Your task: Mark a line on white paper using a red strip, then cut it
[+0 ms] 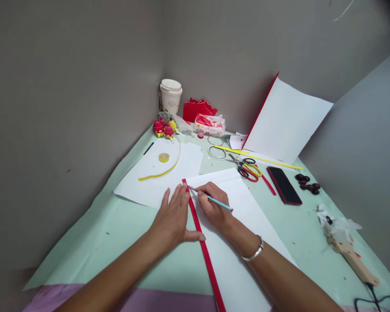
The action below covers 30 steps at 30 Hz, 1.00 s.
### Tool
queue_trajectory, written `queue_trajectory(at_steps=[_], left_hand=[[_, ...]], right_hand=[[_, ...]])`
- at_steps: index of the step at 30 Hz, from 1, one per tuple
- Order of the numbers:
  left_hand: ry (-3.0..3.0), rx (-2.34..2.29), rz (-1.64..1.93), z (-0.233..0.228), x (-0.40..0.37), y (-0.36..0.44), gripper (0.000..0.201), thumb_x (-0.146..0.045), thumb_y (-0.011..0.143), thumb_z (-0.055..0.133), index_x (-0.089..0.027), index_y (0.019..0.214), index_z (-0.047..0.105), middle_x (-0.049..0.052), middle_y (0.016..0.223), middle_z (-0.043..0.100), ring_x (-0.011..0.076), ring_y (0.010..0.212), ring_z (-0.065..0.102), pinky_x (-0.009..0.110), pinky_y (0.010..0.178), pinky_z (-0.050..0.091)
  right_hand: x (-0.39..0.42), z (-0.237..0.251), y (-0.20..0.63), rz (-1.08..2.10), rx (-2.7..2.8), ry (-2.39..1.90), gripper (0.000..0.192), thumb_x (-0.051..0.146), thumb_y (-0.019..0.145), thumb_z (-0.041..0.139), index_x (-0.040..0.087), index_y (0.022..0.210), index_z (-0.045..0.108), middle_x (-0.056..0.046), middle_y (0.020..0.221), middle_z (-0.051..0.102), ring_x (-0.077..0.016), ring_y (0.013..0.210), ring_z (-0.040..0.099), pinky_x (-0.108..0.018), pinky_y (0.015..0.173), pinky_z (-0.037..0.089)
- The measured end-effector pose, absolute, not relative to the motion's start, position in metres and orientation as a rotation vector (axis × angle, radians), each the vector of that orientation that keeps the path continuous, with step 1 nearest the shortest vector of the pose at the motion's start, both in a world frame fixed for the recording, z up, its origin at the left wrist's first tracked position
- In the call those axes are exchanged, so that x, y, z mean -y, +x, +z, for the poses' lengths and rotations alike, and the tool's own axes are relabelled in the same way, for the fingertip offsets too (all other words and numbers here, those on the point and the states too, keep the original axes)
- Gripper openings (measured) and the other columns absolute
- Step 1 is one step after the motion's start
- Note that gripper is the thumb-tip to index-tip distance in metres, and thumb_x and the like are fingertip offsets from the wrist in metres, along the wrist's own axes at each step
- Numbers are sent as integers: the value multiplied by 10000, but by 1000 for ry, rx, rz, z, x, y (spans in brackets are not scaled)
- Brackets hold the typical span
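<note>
Pen [221, 203] (pale blue) in right hand [218, 213].

Left hand [173, 216]: palm down, splayed
Right hand [215, 204]: curled in a writing pinch
Forearms [113, 268]: angled inward

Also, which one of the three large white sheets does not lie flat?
The back-right sheet, which stands raised at a slant; the front sheet, under the right hand, and the left sheet lie flat.
</note>
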<state>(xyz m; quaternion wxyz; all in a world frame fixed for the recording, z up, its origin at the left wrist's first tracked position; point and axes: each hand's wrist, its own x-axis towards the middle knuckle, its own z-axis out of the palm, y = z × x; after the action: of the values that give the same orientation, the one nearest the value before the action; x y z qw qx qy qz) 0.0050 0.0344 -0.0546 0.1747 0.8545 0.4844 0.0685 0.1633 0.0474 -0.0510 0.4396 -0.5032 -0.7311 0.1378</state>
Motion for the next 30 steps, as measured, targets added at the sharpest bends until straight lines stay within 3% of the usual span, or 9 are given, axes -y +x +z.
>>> queue_trajectory(at_steps=[30], left_hand=[[2399,-1380,217,-51,-35,6,1146,-713,524,709,-41,1371,329,313,1516,233,387,1434,131,584,1148,81]], right_hand=[[-35,-52,166,323,1833,-1223,209,115,835,484,196,861,674,-32,767,675,-177,735,629,-290,693,490]])
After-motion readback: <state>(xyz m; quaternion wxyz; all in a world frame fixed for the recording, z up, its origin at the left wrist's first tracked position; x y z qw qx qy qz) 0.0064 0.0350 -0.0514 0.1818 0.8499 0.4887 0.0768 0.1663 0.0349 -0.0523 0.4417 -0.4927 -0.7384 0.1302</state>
